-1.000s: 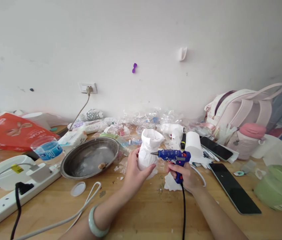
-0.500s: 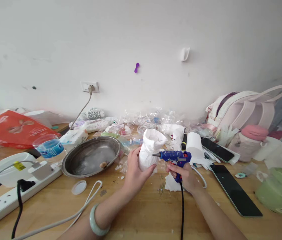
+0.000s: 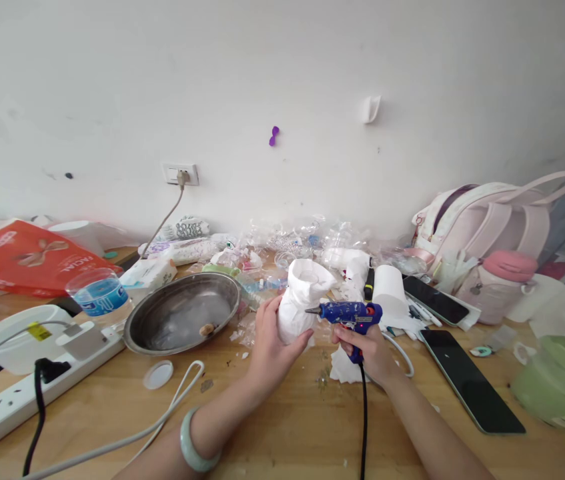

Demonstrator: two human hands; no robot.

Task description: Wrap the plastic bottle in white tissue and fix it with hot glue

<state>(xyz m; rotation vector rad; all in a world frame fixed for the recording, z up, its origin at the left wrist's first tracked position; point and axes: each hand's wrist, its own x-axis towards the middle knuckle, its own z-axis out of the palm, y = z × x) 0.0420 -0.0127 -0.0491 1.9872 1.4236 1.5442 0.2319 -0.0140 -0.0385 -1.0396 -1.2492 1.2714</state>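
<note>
My left hand [image 3: 269, 340] is wrapped round the lower part of a white tissue-covered vase shape [image 3: 302, 293] that stands on the wooden table [image 3: 282, 427]. My right hand [image 3: 369, 350] grips the handle of a blue hot glue gun [image 3: 349, 315]. The gun's nozzle points left and touches the white vase near its narrow neck. A black cord [image 3: 363, 420] runs from the gun down toward me. A pale green bangle [image 3: 189, 447] sits on my left wrist.
A steel bowl [image 3: 182, 313] lies left of the vase, with a white power strip [image 3: 27, 393] and a cut water bottle [image 3: 95, 293] further left. Two phones [image 3: 472, 383] lie at right, near a pink backpack [image 3: 482, 220] and green bowl [image 3: 557, 387]. Plastic scraps pile along the wall.
The view has shifted slightly. Both hands stay on the vase and the glue gun, with the nozzle kept against the vase's neck.
</note>
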